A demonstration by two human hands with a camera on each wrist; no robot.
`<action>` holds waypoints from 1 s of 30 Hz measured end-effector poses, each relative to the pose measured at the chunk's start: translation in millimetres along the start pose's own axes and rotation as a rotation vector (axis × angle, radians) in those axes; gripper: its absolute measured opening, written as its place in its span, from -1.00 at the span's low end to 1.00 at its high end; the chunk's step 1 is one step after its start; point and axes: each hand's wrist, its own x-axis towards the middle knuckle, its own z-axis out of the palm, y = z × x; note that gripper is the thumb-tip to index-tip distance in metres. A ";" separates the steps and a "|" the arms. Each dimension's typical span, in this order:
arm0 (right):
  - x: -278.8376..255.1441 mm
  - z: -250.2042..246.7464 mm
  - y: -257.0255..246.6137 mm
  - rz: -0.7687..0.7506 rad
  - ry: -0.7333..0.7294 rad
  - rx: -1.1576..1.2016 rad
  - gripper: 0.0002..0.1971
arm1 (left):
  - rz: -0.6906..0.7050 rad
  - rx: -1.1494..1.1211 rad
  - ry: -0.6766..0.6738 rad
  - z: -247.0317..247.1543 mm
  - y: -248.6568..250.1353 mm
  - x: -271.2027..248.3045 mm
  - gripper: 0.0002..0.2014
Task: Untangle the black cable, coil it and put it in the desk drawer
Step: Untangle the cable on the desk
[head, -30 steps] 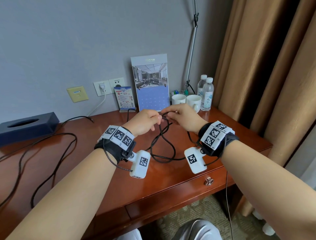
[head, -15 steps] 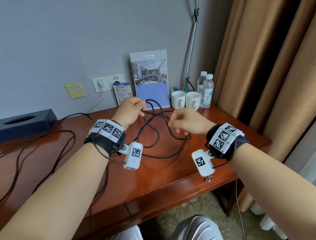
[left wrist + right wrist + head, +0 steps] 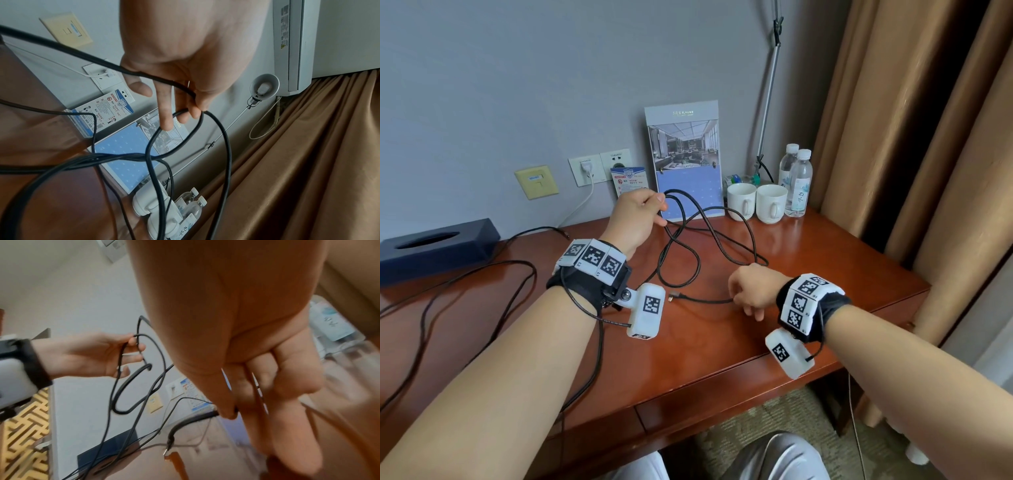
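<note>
The black cable [image 3: 698,236] hangs in loose crossing loops over the wooden desk [image 3: 808,260]. My left hand [image 3: 640,214] is raised near the wall and pinches its upper loops; in the left wrist view the fingers [image 3: 164,113] hook the strands [image 3: 205,123]. My right hand [image 3: 751,287] is low over the desk and pinches the cable near its free end, whose metal plug [image 3: 672,297] points left. In the right wrist view the plug [image 3: 167,451] dangles below the pinching fingers [image 3: 228,413]. The drawer front [image 3: 722,404] below the desk edge looks closed.
Two white mugs [image 3: 756,204] and water bottles [image 3: 796,185] stand at the back right beside a standing calendar [image 3: 686,161]. A dark tissue box [image 3: 434,246] sits at the far left. Other black wires [image 3: 465,284] trail over the left of the desk. Curtains [image 3: 928,154] hang on the right.
My hands have drawn apart: the left lifted its loops up and back toward the wall, the right pulled the cable end down toward the desk's front. The tangle has spread into wider loops.
</note>
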 end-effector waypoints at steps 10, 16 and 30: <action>8.9 -14.9 27.7 0.113 0.464 0.482 -0.77 | 0.019 -0.037 -0.090 8.9 5.5 -4.9 -0.70; 7.0 -23.5 34.5 0.133 0.250 0.708 -0.51 | 0.012 -0.004 -0.131 14.0 3.3 -7.2 -0.69; -12.8 -62.7 24.4 0.144 0.681 0.433 -0.61 | 0.037 0.149 -0.233 36.3 -6.6 -7.8 -0.74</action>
